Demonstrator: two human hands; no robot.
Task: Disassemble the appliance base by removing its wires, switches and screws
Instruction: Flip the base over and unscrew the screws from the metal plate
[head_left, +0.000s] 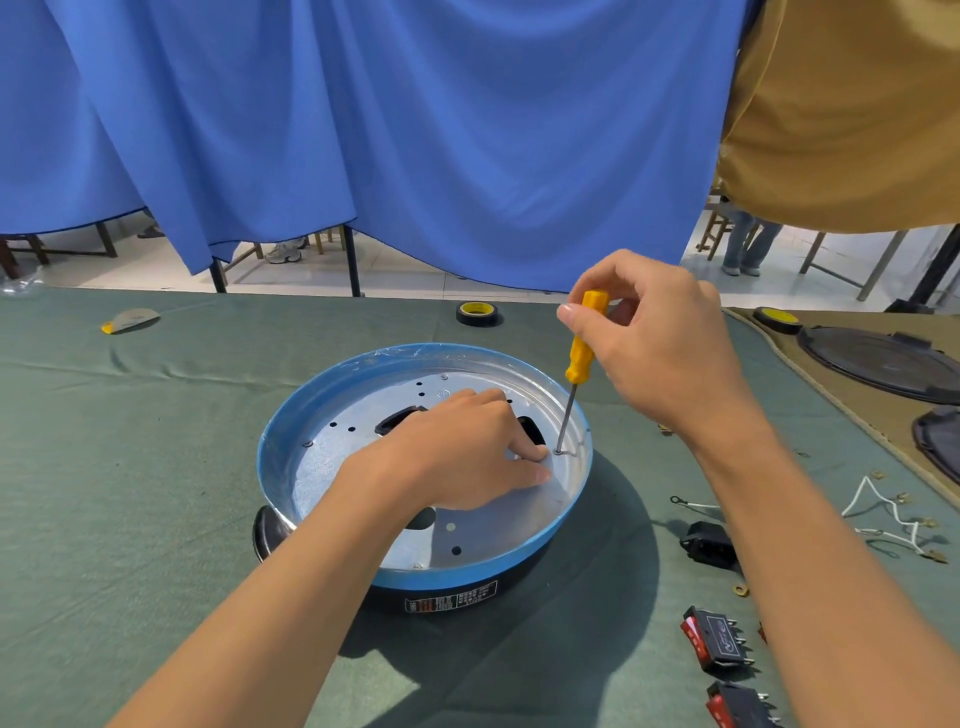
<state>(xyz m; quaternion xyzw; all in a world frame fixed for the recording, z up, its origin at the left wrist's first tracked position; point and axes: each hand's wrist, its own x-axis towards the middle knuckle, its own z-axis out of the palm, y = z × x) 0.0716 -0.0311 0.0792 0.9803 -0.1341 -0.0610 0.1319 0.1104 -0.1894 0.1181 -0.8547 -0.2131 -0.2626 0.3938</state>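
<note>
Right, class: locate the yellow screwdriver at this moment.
Head view, right of centre: the right hand grips the yellow screwdriver nearly upright, its tip on a screw near the right inner wall of the appliance base, beside the left hand.

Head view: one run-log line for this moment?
right hand grips screwdriver, tip on screw | left hand rests on appliance base | switches on table

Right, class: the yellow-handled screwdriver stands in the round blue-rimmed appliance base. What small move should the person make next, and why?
Probably twist the yellow-handled screwdriver to back out the small screw under its tip. The right hand pinches the top of the handle, the shaft stands nearly upright on that screw in the silver metal plate, and the left hand rests on the plate, seemingly steadying it.
</note>
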